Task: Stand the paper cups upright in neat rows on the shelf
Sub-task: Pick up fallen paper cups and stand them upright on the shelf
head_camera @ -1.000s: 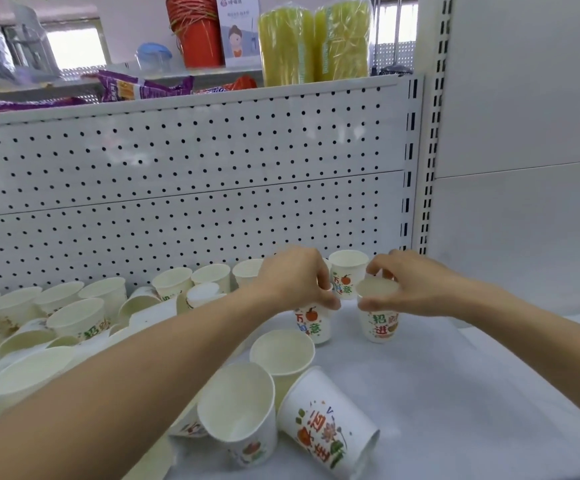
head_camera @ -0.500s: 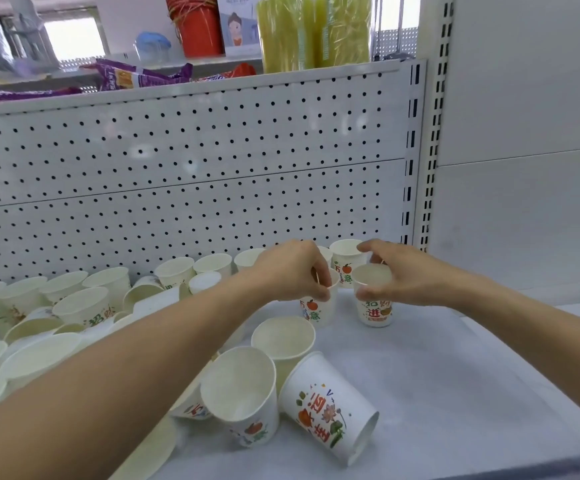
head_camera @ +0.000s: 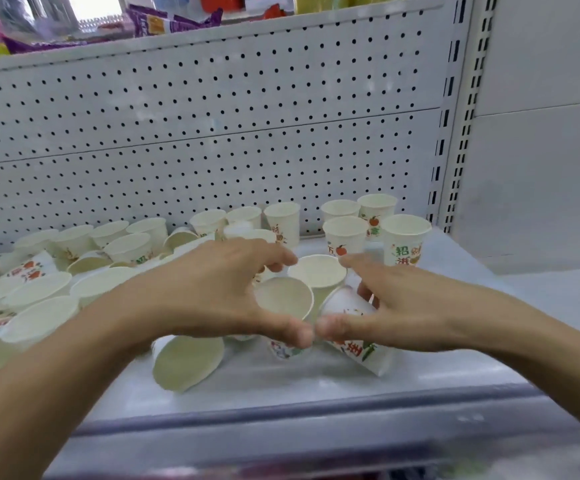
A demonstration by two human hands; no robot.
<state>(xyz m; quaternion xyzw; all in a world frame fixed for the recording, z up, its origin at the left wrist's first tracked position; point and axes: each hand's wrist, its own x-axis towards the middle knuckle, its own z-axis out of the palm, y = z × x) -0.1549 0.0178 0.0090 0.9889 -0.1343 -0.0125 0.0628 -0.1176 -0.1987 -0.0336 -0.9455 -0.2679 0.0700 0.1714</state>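
White paper cups with printed fruit and characters cover the shelf (head_camera: 461, 306). Several stand upright in rows at the back right, among them one cup (head_camera: 405, 237) at the front right. My left hand (head_camera: 212, 289) curls around a tilted cup (head_camera: 283, 303), thumb in front and fingers behind. My right hand (head_camera: 406, 306) curls around a cup lying on its side (head_camera: 361, 351), its index finger by the rim of an upright cup (head_camera: 318, 275). Another cup (head_camera: 188, 362) lies tipped towards me.
A jumble of tipped and upright cups (head_camera: 74, 271) fills the shelf's left half. A white pegboard (head_camera: 212, 133) backs the shelf, with a slotted post (head_camera: 455, 133) at its right. A grey rail (head_camera: 316, 410) runs along the front edge. Snack packets (head_camera: 164, 22) lie above.
Both hands let go of the two cups at the back right, which now stand in the row. They pulled back towards me and closed around the nearer tilted and lying cups.
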